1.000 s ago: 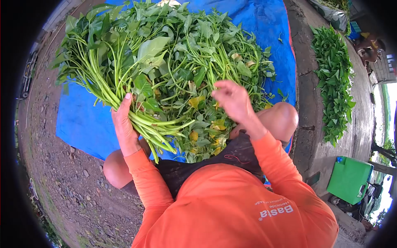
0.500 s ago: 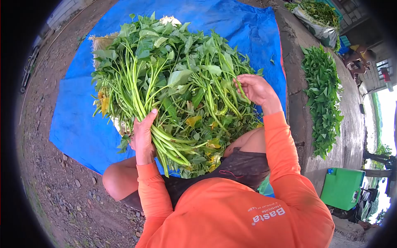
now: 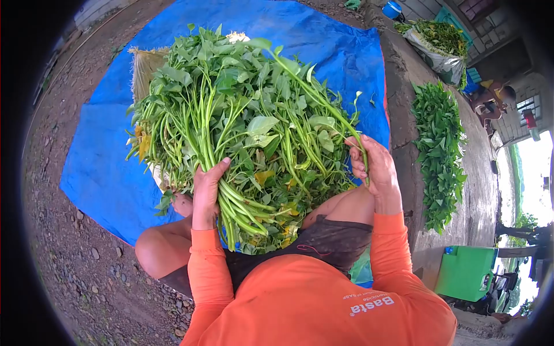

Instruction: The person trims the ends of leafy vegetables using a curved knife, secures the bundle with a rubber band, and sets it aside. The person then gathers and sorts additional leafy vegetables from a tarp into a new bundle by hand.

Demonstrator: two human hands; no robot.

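Observation:
My left hand (image 3: pixel 209 189) is closed around a thick bunch of leafy green stems (image 3: pixel 203 130), whose cut ends point down toward my lap. Between the thumb and fingers of my right hand (image 3: pixel 374 164) is a single long green stem (image 3: pixel 323 104). It slants up and to the left, with a few leaves at its far tip. Under and beyond both hands lies a big heap of leafy greens (image 3: pixel 277 138), some leaves yellowed. The palm and some fingers of my left hand are hidden by the bunch.
A blue tarp (image 3: pixel 104 155) lies beneath the heap, with a woven sack (image 3: pixel 147 72) at its left. On the concrete to the right are a row of greens (image 3: pixel 438 155), a green cooler box (image 3: pixel 466 272) and a filled white sack (image 3: pixel 438 55). Another person (image 3: pixel 493 98) sits farther off.
My right hand has drawn one long stem away from the heap, moving right and toward me. My left hand keeps its bunch, shifted slightly to the right.

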